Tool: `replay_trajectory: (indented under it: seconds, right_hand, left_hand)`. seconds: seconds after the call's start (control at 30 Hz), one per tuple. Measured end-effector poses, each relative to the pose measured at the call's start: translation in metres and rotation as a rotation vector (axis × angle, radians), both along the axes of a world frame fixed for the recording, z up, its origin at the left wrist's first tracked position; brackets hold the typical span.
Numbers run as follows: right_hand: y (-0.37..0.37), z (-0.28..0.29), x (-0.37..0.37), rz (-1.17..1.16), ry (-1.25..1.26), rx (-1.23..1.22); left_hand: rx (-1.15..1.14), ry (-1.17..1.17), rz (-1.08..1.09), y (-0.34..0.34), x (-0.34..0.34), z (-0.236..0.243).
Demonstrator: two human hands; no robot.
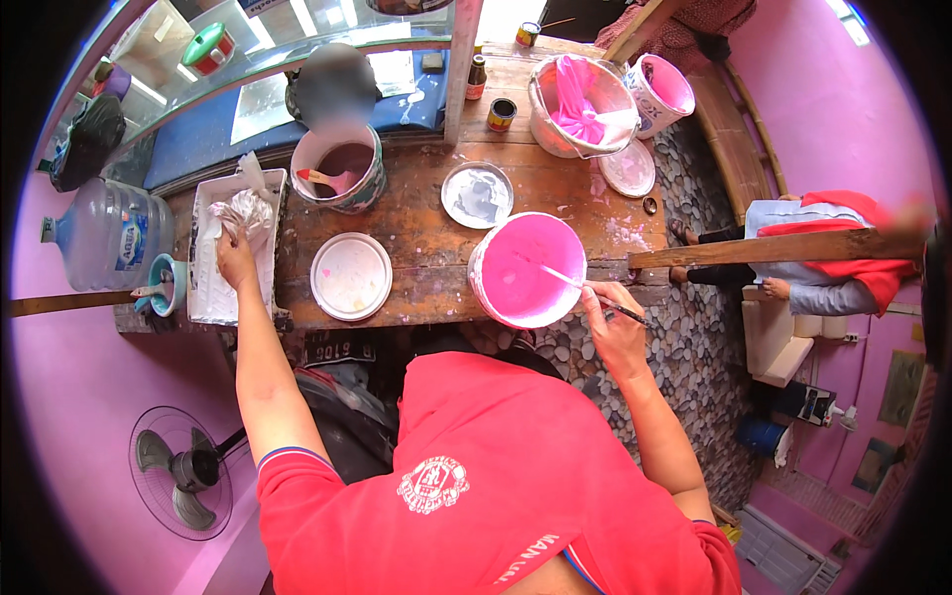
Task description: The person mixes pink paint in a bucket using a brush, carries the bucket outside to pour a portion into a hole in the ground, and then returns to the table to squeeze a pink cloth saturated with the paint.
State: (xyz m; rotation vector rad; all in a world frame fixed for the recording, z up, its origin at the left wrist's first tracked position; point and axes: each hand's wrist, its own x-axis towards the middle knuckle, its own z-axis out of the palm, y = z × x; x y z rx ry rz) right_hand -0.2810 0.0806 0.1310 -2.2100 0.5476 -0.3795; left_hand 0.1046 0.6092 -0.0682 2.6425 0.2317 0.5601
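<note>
My left hand (236, 262) reaches to the far left, its fingers closed at the lower end of a crumpled whitish cloth (244, 212). That cloth lies in a white paint tray (205, 288). My right hand (617, 332) grips a thin paintbrush (561, 277) by its dark handle. The brush slants over the rim of a white bucket of bright pink paint (532, 260), its tip at the paint. Whether the tip is under the surface is hard to tell. A paint-marked white lid (351, 276) lies between my hands.
Behind stand a bucket with a red-handled brush (342, 178), a lid with grey paint (477, 194), a small tin (502, 114) and a pail with pink plastic (583, 107). A water jug (109, 233) borders the tray. At right, another person (828, 253) stands beyond a wooden post.
</note>
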Motion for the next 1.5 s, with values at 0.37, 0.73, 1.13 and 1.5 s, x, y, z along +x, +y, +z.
replay_trajectory:
  seconds: [0.37,0.73,1.13,1.5]
  right_hand:
    - [-0.002,-0.009,-0.004,-0.014,0.085,0.024]
    - [-0.017,-0.026,-0.014,-0.035,0.089,0.058]
    - [-0.005,-0.013,-0.006,-0.073,0.085,0.032]
    - [-0.016,-0.032,-0.011,-0.049,0.055,0.087]
  left_hand:
    - [-0.073,0.030,-0.040,0.012,0.007,-0.003]
    - [-0.046,-0.065,0.123,0.009,-0.002,-0.004]
    - [-0.080,0.050,-0.001,-0.017,-0.013,0.006]
    - [-0.075,-0.041,-0.018,-0.004,-0.011,0.008]
